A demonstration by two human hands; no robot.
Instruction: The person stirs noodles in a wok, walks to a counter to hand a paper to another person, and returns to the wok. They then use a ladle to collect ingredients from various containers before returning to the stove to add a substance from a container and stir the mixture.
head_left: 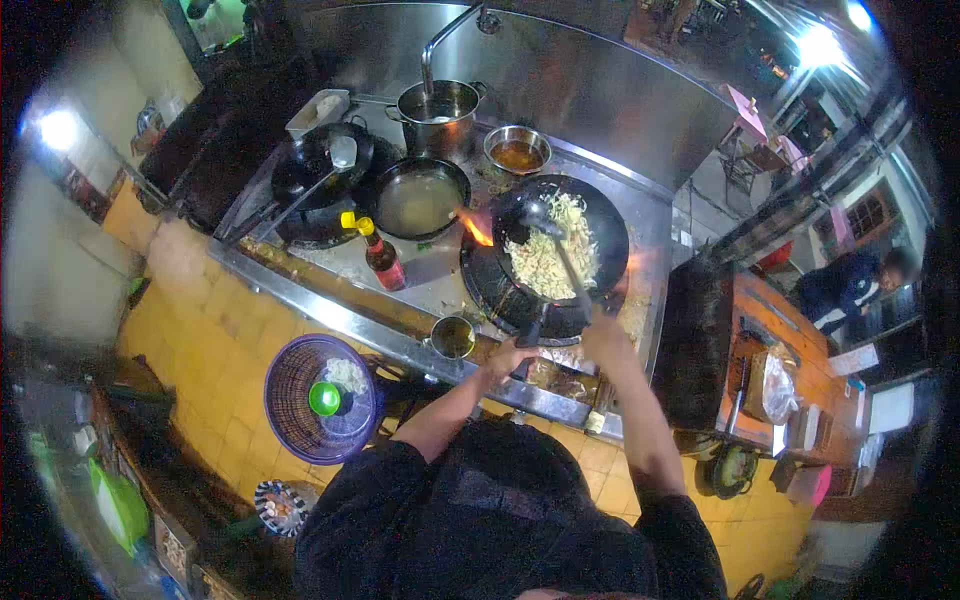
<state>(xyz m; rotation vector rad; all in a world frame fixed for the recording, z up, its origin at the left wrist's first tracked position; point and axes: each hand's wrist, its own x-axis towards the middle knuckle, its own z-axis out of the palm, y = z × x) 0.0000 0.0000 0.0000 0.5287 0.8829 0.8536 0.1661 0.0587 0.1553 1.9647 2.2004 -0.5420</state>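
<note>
A black wok (612, 222) full of pale shredded food (565, 262) tilts over a burner, with flames at its left and right. My left hand (508, 360) is closed around the wok's handle (532, 332) at the near side. Higher up to the right, my right hand (607, 345), a little blurred, grips the long handle of a ladle (572, 268). The ladle's bowl rests in the food near the wok's upper left. Left of the wok stand a pan of cloudy liquid (418, 200) and a dark bottle with a red label (384, 262).
A steel pot (438, 118) stands under a tap, beside a bowl of brown liquid (518, 152). Another wok (300, 180) is at the left. A metal cup (452, 338) sits at the front edge, near a purple basket (283, 440). Another person (850, 285) is at the right.
</note>
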